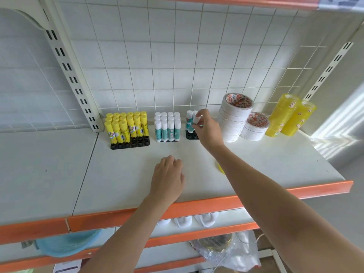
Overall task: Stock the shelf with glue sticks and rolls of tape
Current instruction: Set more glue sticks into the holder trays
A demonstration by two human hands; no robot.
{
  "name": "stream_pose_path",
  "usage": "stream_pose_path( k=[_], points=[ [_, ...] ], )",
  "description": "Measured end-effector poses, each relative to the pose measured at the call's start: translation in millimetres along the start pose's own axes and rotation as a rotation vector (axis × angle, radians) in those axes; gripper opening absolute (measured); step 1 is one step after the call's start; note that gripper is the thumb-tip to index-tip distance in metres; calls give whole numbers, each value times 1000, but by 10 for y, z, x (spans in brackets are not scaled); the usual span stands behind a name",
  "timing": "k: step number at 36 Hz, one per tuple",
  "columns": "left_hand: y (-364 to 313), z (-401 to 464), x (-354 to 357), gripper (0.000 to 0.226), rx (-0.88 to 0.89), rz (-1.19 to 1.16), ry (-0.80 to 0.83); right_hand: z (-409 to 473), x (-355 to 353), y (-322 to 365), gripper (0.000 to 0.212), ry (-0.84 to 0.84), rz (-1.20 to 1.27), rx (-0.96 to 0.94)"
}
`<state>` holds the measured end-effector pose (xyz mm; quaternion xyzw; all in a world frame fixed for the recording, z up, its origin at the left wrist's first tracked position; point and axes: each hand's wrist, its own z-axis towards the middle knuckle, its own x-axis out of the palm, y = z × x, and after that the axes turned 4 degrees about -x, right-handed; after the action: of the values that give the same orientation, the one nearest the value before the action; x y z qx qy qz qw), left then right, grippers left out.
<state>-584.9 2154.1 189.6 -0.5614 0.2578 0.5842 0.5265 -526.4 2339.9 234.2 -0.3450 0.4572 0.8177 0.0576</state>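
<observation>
My right hand (pixel 207 131) pinches a white-capped teal glue stick (pixel 195 120) over a small black holder (pixel 191 135) at the back of the white shelf (pixel 118 174); two more teal sticks (pixel 189 117) stand in that holder. My left hand (pixel 169 176) rests on the shelf with its fingers loosely curled, holding nothing. Several yellow glue sticks (pixel 126 126) fill a black rack at the left. A block of teal glue sticks (pixel 167 128) stands beside them. White tape rolls (pixel 233 119) are stacked to the right, with a shorter stack (pixel 255 127) and yellow tape stacks (pixel 289 115) beyond.
A white wire grid (pixel 177 56) backs the shelf, with slotted uprights (pixel 72 79) at both sides. An orange strip (pixel 197 208) edges the shelf front. A yellow object (pixel 221 168) peeks out behind my right forearm. Lower shelves hold a blue basin (pixel 67 245) and plastic bags (pixel 232 253).
</observation>
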Motion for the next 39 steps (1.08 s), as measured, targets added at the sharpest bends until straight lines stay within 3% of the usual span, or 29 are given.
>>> stream_pose_path(
  k=[8, 15, 19, 32, 35, 39],
  points=[
    [6, 7, 18, 16, -7, 10, -1, 39, 74, -57, 23, 53, -23, -15],
    [32, 18, 68, 12, -13, 8, -41, 49, 93, -43, 46, 10, -358, -304],
    [35, 15, 78, 12, 0, 10, -59, 51, 73, -35, 45, 2, -448, -374],
    [38, 14, 76, 11, -1, 39, -49, 22, -134, 202, 61, 235, -581, -223],
    [34, 8, 72, 9, 9, 40, -32, -181, -191, 192, 63, 209, -491, -195],
    [30, 12, 47, 6, 15, 30, -49, -544, -233, 61, 44, 122, -424, -218]
  ],
)
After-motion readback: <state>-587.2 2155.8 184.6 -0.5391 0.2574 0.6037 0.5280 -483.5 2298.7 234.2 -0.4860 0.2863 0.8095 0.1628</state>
